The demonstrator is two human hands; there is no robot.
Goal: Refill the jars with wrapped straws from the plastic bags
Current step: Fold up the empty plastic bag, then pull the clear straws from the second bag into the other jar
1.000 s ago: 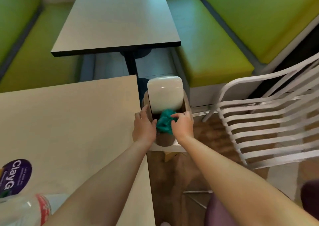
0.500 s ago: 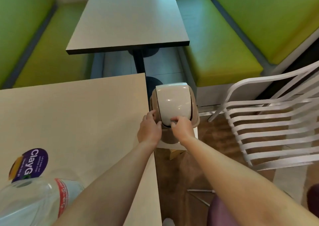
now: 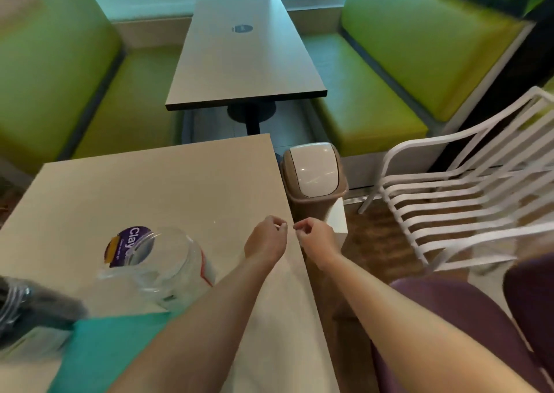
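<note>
Clear plastic jar (image 3: pixel 163 268) on the tabletop (image 3: pixel 144 188) looks light, slick and tippy, best gripped round its body; left hand (image 3: pixel 265 241) and right hand (image 3: pixel 316 239) hang loosely curled, holding nothing.

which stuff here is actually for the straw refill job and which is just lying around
For the job:
- clear glass jar on the beige table
- left hand and right hand, both holding nothing

Lying about:
- brown bin with white swing lid
- teal sheet
- purple round sticker
- white slatted chair
- green bench seats
</note>
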